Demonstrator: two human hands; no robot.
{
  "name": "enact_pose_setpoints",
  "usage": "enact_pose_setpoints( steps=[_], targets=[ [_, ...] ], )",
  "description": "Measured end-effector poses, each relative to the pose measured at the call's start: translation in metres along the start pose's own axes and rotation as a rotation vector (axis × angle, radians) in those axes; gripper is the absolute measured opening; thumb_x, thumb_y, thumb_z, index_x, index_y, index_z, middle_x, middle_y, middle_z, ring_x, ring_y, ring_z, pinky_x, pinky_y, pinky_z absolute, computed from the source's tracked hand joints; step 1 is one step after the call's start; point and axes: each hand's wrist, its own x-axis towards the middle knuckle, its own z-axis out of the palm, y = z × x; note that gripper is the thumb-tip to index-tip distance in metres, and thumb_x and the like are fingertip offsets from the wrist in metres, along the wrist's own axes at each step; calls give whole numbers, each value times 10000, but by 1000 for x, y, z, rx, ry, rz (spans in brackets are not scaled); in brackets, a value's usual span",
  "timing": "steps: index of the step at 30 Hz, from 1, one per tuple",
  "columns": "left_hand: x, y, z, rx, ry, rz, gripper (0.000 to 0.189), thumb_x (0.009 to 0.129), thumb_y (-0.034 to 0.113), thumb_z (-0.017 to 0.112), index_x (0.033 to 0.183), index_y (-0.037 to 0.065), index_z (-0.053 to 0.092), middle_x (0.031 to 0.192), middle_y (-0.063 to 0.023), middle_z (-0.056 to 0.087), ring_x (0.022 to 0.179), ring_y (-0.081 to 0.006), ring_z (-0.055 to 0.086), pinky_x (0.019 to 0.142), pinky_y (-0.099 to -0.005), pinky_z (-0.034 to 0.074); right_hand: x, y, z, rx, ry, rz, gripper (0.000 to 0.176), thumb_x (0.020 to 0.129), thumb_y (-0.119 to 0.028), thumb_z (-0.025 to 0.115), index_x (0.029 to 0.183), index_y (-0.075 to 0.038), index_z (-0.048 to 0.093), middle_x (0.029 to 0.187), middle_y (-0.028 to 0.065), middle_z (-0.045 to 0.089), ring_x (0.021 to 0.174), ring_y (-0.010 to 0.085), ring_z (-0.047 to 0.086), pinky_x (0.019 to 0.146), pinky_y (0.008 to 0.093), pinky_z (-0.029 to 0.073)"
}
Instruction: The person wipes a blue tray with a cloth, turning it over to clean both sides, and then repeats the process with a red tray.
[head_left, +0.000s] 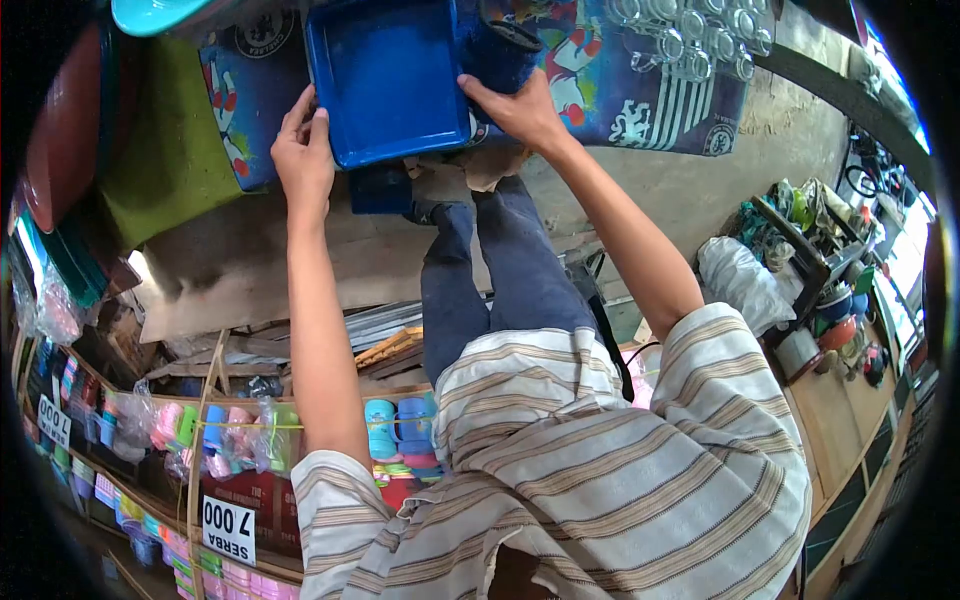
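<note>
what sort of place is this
Probably a small housewares shop or stall: there are "SERBA 7.000" price signs, colourful plastic mugs and clear cups grouped on a patterned cloth.

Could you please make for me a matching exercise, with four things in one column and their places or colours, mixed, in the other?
Column one
1. Tray
2. Glassware
3. Left hand
4. Right hand

Column two
A. at the tray's right edge
B. blue
C. at the picture's upper right
D. at the tray's left edge

Right pairs: 1-B, 2-C, 3-D, 4-A
</note>
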Motion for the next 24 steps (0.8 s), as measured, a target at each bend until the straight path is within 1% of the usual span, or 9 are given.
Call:
enact_pose_setpoints(
  steps=[6,8,10,12,15,16,18,19,24],
  targets=[
    [4,3,11,164,121,63,369,1043,123,668,1406,103,730,1418,-163,669,1097,-210,721,919,-340,591,5,-9,-9,-212,95,-100,321,908,-231,863,1106,-2,758,983,133,815,879,177,746,824,365,586],
    [-1,-1,17,307,231,347,362,1020,114,676,1375,91,741,1446,-166,644,1135,-250,721,897,-364,612,-1,-21,-14,-196,76,-67,272,930,-155,843,1140,-4,761,997,124,812,873,158,732,837,354,584],
    [-16,4,23,333,296,331,361,1010,116,678,1364,81,743,1465,-161,620,1192,-271,702,884,-365,621,-3,-38,-17,-183,86,-241,274,941,-158,847,1146,3,763,982,83,808,851,148,709,838,348,581],
    [-27,-5,26,227,318,252,344,1030,129,686,1366,89,745,1490,-148,606,1202,-250,700,926,-361,615,-14,-58,-14,-101,-8,-183,304,956,-188,847,1174,4,759,1034,55,797,896,136,690,869,342,573],
    [-59,-40,29,326,297,298,384,1021,141,690,1402,114,727,1512,-176,584,1308,-324,628,953,-403,564,-25,-90,3,-103,-166,241,355,990,-236,800,1243,3,730,1159,57,770,1045,125,658,973,338,536],
    [-73,-47,32,302,292,241,405,1019,142,690,1423,119,714,1512,-177,580,1304,-332,624,948,-401,552,-25,-88,10,-111,-187,233,355,990,-236,800,1243,3,730,1159,57,770,1045,125,658,973,338,536],
    [-106,-48,33,213,272,131,495,996,101,682,1490,109,653,1478,-262,566,1357,-420,578,1146,-478,459,-29,-77,30,-23,-453,263,327,977,-174,767,1247,4,719,1159,54,760,1063,119,641,994,330,521],
    [-118,-60,33,216,254,138,563,996,90,682,1551,101,586,1488,-283,545,1368,-442,555,1161,-488,439,-30,-79,42,-115,-533,323,314,953,-104,735,1249,0,711,1172,59,747,1082,115,625,1014,325,506],
    [-184,-144,30,119,337,-5,581,944,51,724,1497,-25,563,1487,-286,541,1372,-457,545,1137,-480,452,-42,-54,104,-266,-844,411,318,936,-119,742,1217,26,707,1061,63,762,992,106,653,940,322,547]
  ],
)
